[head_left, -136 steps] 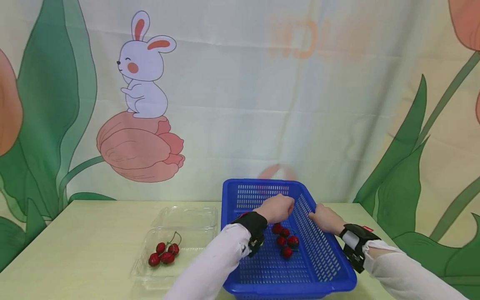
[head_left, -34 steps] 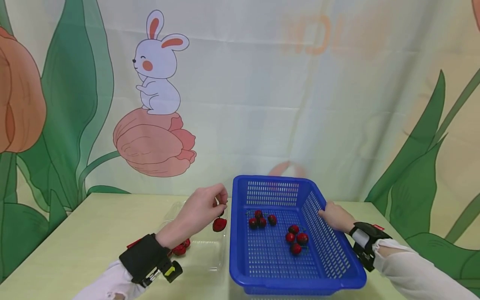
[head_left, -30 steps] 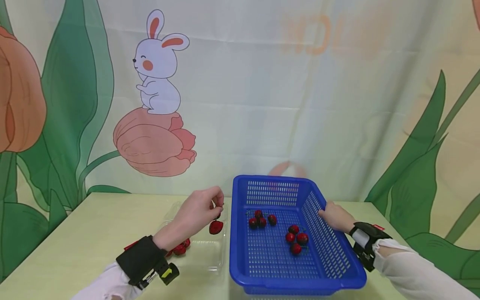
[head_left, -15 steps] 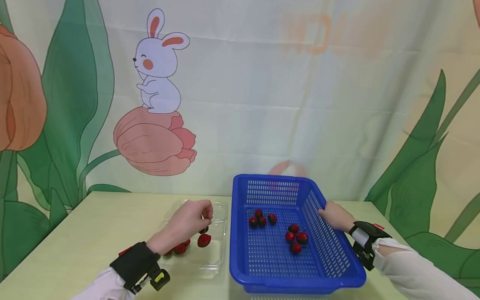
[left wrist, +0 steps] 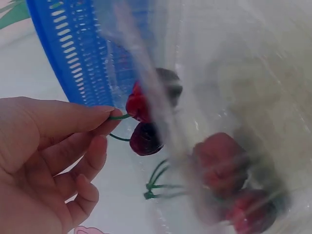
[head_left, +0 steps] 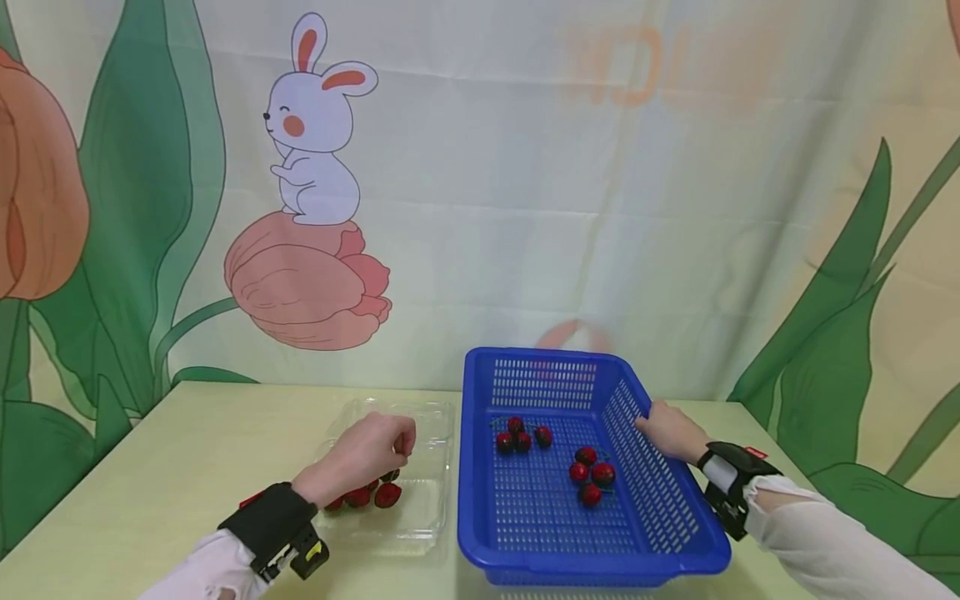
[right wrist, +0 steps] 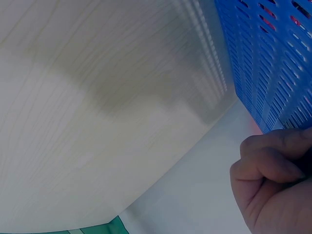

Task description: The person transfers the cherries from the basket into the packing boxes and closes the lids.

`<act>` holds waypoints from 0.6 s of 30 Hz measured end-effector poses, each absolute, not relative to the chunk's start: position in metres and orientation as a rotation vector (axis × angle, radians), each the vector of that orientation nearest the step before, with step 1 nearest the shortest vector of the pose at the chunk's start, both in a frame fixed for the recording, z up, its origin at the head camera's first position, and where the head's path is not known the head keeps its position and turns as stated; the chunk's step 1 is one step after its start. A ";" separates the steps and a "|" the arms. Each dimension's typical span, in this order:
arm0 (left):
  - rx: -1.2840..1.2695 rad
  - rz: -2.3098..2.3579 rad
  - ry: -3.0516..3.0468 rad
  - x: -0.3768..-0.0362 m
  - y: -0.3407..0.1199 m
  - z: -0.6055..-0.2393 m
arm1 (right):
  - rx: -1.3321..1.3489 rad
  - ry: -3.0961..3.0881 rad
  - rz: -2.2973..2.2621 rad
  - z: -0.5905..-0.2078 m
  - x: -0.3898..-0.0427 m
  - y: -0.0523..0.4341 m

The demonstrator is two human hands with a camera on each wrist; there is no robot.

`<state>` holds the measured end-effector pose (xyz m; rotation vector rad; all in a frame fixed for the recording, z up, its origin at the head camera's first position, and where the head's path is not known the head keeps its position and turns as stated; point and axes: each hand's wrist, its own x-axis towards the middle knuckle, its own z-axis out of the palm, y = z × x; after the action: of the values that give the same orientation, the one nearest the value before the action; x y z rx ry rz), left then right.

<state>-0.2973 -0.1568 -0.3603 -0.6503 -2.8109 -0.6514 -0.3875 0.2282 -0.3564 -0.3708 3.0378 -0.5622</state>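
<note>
My left hand is low over a clear plastic clamshell box. In the left wrist view its thumb and forefinger pinch the green stem of a pair of dark red cherries. That pair is down in the box, with one cherry beside other cherries partly hidden by the hand. On the other side, my right hand grips the right rim of a blue slotted basket; the right wrist view has its curled fingers at the basket's edge.
Inside the basket lie two bunches of cherries, one toward the back left and one right of the middle. The box's open lid lies toward the back of the pale table. Behind hangs a printed curtain.
My left hand has come out of the basket, carried the cherry pair left over the box and lowered it beside the cherries there. The right hand keeps its grip on the rim.
</note>
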 end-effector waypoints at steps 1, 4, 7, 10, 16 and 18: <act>-0.663 -0.637 -2.813 -0.298 -0.158 -0.362 | -0.371 3.036 -0.566 -0.357 -0.387 0.228; -0.700 -0.613 -2.820 -0.300 -0.159 -0.365 | -0.374 3.032 -0.575 -0.357 -0.387 0.228; -0.724 -0.583 -2.829 -0.302 -0.160 -0.368 | -0.367 3.027 -0.587 -0.358 -0.388 0.228; -0.731 -0.527 -2.838 -0.305 -0.160 -0.371 | -0.360 3.026 -0.588 -0.359 -0.389 0.229; -0.739 -0.440 -2.855 -0.308 -0.160 -0.374 | -0.373 3.023 -0.585 -0.360 -0.391 0.230; -0.738 -0.434 -2.861 -0.308 -0.160 -0.375 | -0.378 3.025 -0.586 -0.361 -0.391 0.231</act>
<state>-0.3079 -0.1597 -0.3746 -0.7375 -2.8612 -0.4340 -0.3912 0.2308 -0.3606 -0.3782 3.0252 -0.5856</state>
